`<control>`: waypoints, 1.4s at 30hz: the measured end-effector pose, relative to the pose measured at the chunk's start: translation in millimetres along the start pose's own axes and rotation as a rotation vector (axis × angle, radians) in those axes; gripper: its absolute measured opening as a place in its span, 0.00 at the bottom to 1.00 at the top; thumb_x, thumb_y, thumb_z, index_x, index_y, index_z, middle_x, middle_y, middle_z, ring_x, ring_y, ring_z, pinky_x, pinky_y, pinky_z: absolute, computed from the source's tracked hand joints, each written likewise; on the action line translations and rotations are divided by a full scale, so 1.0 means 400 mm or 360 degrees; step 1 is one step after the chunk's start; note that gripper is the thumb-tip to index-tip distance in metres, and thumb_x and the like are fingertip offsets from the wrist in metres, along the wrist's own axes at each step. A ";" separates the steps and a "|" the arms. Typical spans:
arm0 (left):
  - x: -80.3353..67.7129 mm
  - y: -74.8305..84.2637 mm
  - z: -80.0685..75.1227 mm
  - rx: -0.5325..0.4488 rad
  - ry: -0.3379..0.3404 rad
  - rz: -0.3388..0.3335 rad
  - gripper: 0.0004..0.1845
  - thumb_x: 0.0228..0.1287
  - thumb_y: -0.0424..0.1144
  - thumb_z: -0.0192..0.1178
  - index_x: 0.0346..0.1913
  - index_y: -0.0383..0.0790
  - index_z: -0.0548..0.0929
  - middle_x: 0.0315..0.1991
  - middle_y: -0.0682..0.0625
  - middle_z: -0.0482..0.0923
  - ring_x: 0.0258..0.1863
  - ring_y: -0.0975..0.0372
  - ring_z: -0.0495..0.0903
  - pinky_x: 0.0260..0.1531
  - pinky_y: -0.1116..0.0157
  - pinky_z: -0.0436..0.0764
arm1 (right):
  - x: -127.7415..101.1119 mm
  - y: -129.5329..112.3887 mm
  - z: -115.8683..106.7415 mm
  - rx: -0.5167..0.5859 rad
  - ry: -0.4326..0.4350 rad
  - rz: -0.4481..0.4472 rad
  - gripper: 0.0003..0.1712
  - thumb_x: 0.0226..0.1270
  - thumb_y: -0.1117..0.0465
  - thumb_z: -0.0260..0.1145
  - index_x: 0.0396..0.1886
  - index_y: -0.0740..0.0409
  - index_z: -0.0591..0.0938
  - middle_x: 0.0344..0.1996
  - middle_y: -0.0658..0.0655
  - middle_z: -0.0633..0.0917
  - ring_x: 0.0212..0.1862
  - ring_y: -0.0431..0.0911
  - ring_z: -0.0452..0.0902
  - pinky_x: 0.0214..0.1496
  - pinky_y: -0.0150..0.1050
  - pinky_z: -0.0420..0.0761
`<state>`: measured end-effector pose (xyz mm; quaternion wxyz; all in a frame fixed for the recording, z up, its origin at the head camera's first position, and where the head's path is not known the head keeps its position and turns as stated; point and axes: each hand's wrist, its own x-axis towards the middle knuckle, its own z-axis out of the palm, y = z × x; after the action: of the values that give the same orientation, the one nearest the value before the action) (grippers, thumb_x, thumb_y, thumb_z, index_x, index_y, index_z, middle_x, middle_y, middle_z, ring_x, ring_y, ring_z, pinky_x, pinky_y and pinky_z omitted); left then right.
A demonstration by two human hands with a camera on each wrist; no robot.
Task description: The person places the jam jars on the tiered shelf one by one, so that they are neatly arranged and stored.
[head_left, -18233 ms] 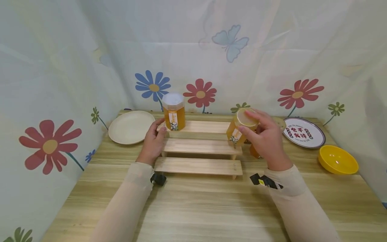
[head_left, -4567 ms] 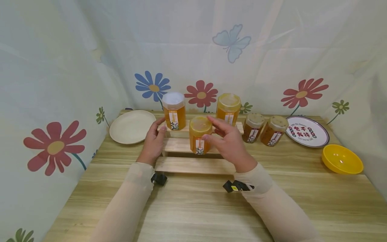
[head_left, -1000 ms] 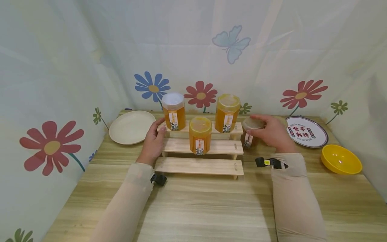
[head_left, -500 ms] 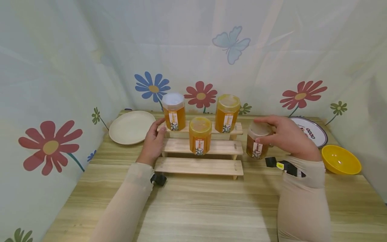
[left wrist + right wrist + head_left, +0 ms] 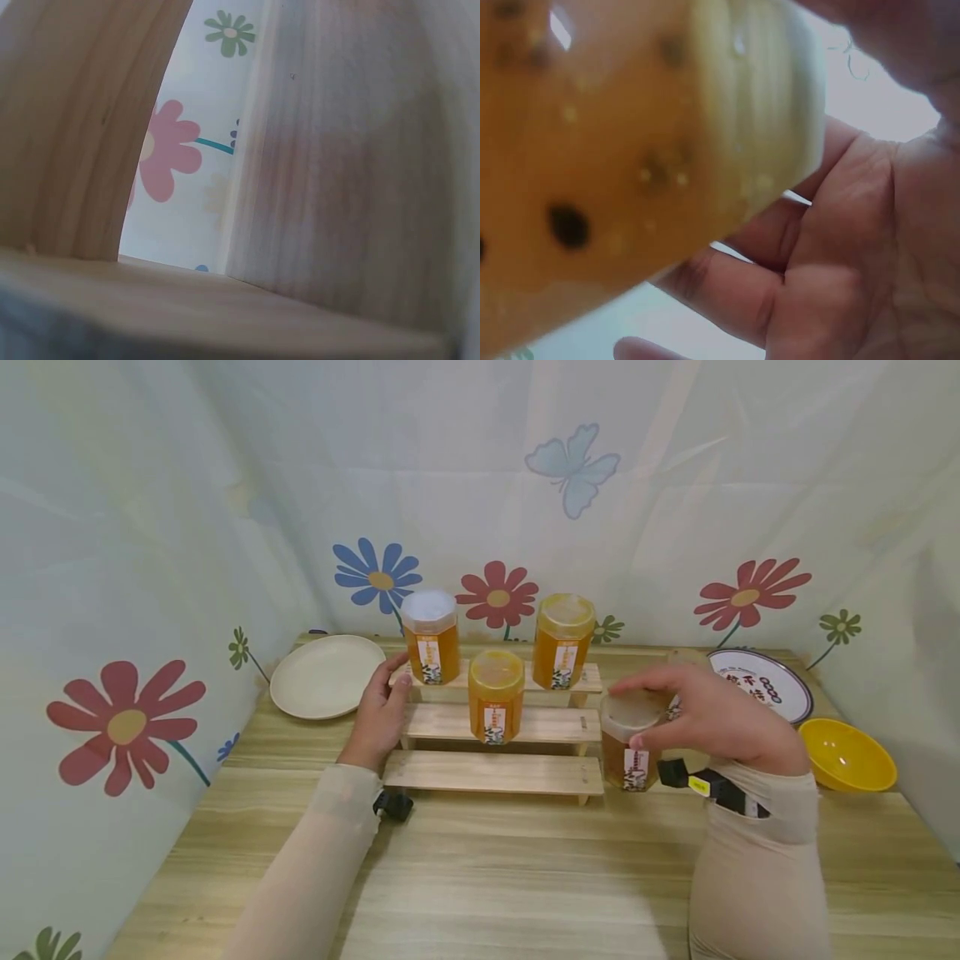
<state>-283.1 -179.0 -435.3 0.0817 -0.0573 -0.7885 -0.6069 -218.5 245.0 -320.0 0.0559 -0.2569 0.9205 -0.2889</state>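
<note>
— Brown jar (image 5: 621, 747) first: where do we locate it, and what holds it?

— We find it clamped between the thumb and fingers of the right hand (image 5: 712, 714), gripped near its lid. Over the last half second it has come nearer to us; we now read it just off the right end of the lowest tier (image 5: 491, 772) of the wooden stand (image 5: 562, 724). Whether its base touches the desk (image 5: 487, 868), we cannot tell. A second brown jar (image 5: 690, 657) stands beyond that hand, partly hidden.

— Left hand (image 5: 377, 714)?

— Unchanged. We see it pinching the left end of the top tier, well apart from the right.

— Between the hands?

— We count a white-lidded jar (image 5: 431, 647) and a yellow-lidded jar (image 5: 564, 647) on the top tier, plus a middle-tier jar (image 5: 495, 702). None has shifted.

— Consequence for our work?

— We judge that clearance at the stand's right end now matters: a knock could disturb the jars above.
</note>
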 end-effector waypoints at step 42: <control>0.034 -0.079 0.003 0.0026 0.0046 0.0084 0.26 0.87 0.45 0.45 0.81 0.48 0.65 0.60 0.37 0.74 0.44 0.52 0.74 0.44 0.66 0.72 | 0.091 -0.039 0.091 -0.0039 -0.0257 -0.0152 0.40 0.58 0.50 0.83 0.72 0.44 0.81 0.71 0.51 0.79 0.69 0.51 0.75 0.68 0.57 0.76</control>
<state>-302.5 -186.0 -462.7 0.1096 -0.0684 -0.7904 -0.5988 -233.6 197.4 -339.8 0.1130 -0.3236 0.9032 -0.2583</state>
